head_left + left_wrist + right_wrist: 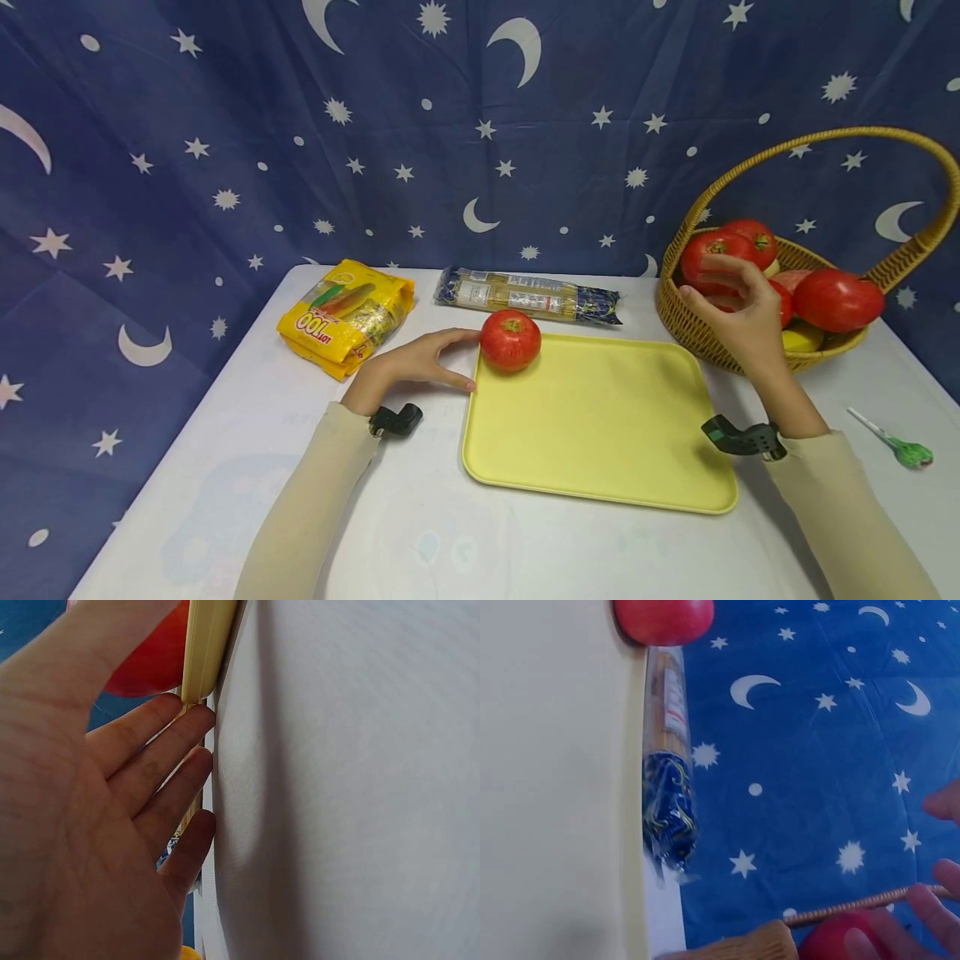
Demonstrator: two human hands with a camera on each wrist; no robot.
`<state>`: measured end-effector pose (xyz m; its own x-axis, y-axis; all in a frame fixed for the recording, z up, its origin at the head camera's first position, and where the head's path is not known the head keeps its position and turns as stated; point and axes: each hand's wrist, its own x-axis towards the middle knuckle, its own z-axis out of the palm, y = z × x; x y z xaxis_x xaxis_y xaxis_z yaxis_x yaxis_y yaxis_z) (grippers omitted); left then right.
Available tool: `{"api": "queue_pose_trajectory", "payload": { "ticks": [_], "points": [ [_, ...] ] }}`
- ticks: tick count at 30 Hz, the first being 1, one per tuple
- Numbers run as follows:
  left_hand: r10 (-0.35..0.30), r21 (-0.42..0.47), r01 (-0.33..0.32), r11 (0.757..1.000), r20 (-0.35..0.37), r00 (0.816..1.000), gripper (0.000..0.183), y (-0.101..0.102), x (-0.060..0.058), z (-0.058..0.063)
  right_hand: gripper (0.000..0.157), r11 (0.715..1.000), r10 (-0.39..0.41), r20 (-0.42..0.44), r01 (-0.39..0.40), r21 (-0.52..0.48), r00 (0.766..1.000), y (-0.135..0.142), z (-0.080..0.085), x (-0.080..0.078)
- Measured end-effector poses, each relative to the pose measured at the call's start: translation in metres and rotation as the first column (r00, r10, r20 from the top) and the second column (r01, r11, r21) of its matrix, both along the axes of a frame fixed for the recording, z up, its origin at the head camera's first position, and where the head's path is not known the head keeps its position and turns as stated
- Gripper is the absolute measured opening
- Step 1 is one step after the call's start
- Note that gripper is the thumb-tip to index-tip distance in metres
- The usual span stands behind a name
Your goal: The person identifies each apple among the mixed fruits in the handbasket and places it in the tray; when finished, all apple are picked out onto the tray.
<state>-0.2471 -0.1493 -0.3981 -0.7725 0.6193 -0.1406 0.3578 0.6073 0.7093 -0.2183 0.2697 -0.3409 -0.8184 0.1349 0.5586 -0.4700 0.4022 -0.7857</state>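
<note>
On my head feed, the left hand (415, 361) reaches in from the left, its fingers extended and thumb spread apart; that grip is wide and holds nothing. Just beside its fingertips, a glossy, round red apple (511, 340) sits in the far left corner of a smooth yellow rectangular tray (600, 425) with rounded corners and a raised rim, flat on the white tabletop (405, 533). I see the right hand (753, 321) raised, thumb and fingers gently curved with a gap between them; this grip holds nothing visible and is well apart from that apple. Behind it stands a tan woven basket (693, 333) with a tall arched handle, carrying shiny red fruit (837, 300).
</note>
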Motion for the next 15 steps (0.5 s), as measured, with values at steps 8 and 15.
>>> {"api": "queue_pose_trajectory", "payload": {
  "ticks": [8, 15],
  "points": [
    [-0.005, -0.003, 0.005, 1.000, 0.001, 1.000, 0.087, 0.000, 0.000, 0.000, 0.039, 0.993, -0.109, -0.044, 0.107, -0.043, 0.993, 0.008, 0.006, 0.001],
    [-0.008, 0.000, 0.008, 1.000, -0.005, 1.000, 0.086, -0.001, -0.001, -0.002, 0.039, 0.980, -0.188, -0.043, 0.185, -0.070, 0.981, 0.018, 0.006, -0.002]
  ]
}}
